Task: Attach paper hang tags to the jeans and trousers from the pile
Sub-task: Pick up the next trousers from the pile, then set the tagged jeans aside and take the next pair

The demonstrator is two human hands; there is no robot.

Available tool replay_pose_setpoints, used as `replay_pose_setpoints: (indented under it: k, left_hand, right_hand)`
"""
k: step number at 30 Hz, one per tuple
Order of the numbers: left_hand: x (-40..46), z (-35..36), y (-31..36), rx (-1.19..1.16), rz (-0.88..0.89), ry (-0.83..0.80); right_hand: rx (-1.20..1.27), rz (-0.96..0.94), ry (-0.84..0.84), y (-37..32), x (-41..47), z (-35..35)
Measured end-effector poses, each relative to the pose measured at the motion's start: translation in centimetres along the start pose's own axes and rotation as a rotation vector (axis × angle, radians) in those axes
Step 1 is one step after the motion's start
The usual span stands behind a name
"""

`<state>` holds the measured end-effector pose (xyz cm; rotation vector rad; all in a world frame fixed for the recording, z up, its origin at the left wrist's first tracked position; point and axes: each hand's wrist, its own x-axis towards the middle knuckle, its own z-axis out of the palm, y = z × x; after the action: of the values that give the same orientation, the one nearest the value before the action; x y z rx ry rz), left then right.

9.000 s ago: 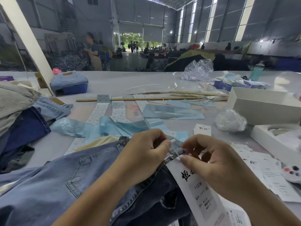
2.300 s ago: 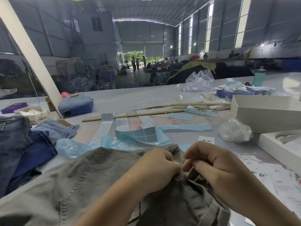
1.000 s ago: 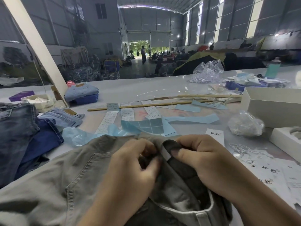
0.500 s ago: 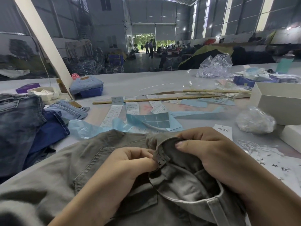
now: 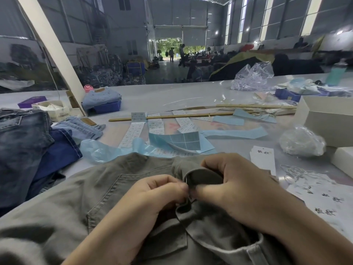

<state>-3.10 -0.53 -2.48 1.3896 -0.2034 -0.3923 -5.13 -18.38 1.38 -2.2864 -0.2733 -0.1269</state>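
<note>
Grey-green trousers (image 5: 80, 203) lie across the near table edge with the waistband turned toward me. My left hand (image 5: 152, 196) pinches the fabric at the waistband with curled fingers. My right hand (image 5: 235, 186) grips the folded-over waistband edge right beside it, thumb underneath. The two hands touch at the fold. White paper hang tags (image 5: 262, 161) with black print lie to the right, and more tags (image 5: 321, 199) spread nearer me. The pile of jeans (image 5: 24, 150) sits at the left.
Label strips (image 5: 131, 133) and blue backing sheets (image 5: 179, 140) lie beyond the trousers. Wooden sticks (image 5: 172, 116) cross the table. White boxes (image 5: 328, 123) and a crumpled plastic bag (image 5: 301, 142) stand at the right. A blue bin with folded jeans (image 5: 103, 102) sits far left.
Earlier I held blue jeans with a tag; now grey-green trousers lie before me. In the last second my hands came together at the waistband fold and my left fingers closed on it.
</note>
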Motion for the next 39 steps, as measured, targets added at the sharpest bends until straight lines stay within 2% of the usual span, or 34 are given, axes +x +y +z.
replay_pose_setpoints:
  k: [2, 4, 6, 11, 15, 18, 21, 23, 25, 26, 27, 29, 31, 34, 36, 39]
  left_hand:
    - [0.4, 0.5, 1.0, 0.113, 0.079, 0.119]
    - [1.6, 1.3, 2.4, 0.416, 0.212, 0.264]
    - [3.7, 2.6, 4.2, 0.623, 0.272, 0.317]
    - [13.6, 5.3, 6.7, 1.245, 0.142, 0.179]
    - [20.9, 2.2, 6.2, 1.651, -0.048, 0.106]
    - [24.9, -1.5, 5.0, 1.760, -0.188, 0.125]
    - [27.9, -4.2, 3.2, 1.764, -0.303, 0.131]
    - [30.1, -5.2, 2.1, 1.730, -0.253, 0.146]
    - [32.4, -5.6, 1.0, 1.711, -0.134, 0.155]
    - [33.5, -5.6, 0.3, 1.719, -0.068, 0.142]
    - [34.5, -5.5, -0.4, 1.713, -0.008, 0.120]
    - [36.2, -4.8, -2.0, 1.667, 0.040, 0.056]
    - [36.7, -4.2, -3.8, 1.610, 0.060, -0.008]
    - [35.9, -4.3, -6.1, 1.537, 0.139, -0.065]
    - [35.3, -4.4, -6.8, 1.583, 0.238, -0.131]
    - [35.1, -4.1, -6.5, 1.676, 0.373, -0.174]
  right_hand:
    - [-0.014, -0.039, -0.020, 0.2, -0.3, 0.0]
    - [-0.012, -0.063, -0.037, 0.3, -0.1, -0.2]
    - [0.003, -0.054, -0.009, 0.4, 0.3, -0.5]
    - [0.004, 0.071, 0.024, 2.1, 1.5, -2.1]
    - [0.009, 0.238, 0.026, 6.0, 4.2, -4.9]
    - [0.030, 0.316, -0.105, 9.2, 7.5, -5.5]
    - [-0.051, 0.339, -0.413, 11.6, 11.1, -5.8]
    - [0.003, 0.339, -0.649, 12.9, 13.2, -6.6]
    - [0.197, 0.336, -0.766, 14.3, 15.5, -7.3]
    - [0.260, 0.353, -0.723, 15.2, 16.8, -7.3]
    - [0.236, 0.372, -0.606, 16.2, 18.3, -6.9]
    - [0.006, 0.435, -0.313, 18.5, 21.6, -5.1]
    - [-0.051, 0.524, -0.141, 19.8, 24.1, -2.4]
    - [0.286, 0.673, -0.045, 21.4, 26.4, 1.1]
    - [0.481, 0.767, 0.017, 21.9, 26.8, 2.6]
    - [0.568, 0.839, 0.083, 22.3, 26.7, 4.1]
